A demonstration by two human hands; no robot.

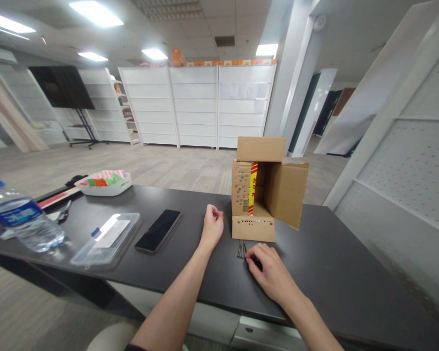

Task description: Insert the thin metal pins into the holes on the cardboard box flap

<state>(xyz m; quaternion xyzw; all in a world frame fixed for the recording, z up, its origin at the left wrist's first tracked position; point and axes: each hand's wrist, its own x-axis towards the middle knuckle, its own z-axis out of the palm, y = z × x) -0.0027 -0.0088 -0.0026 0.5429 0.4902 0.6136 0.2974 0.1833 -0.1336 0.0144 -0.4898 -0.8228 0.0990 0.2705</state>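
A cardboard box (241, 187) stands on the table with its opening towards me and its flaps spread. Round metal heads dot its left side panel, and a row of holes runs across the lower front flap (253, 233). Just in front of that flap lie several thin metal screws or nails (241, 249), side by side. My right hand (269, 270) rests at their right end, thumb and fingers curled in a pinch; its fingertips are partly hidden. Left of the box, my left hand (213, 228) is closed above the table, and whatever it may hold is hidden.
On the dark table (336, 273), a black phone (158, 230) and a clear plastic case (108, 239) lie to my left. Farther left are a water bottle (25, 219), a white tray (106, 187) with colourful contents, and a knife-like tool (65, 212).
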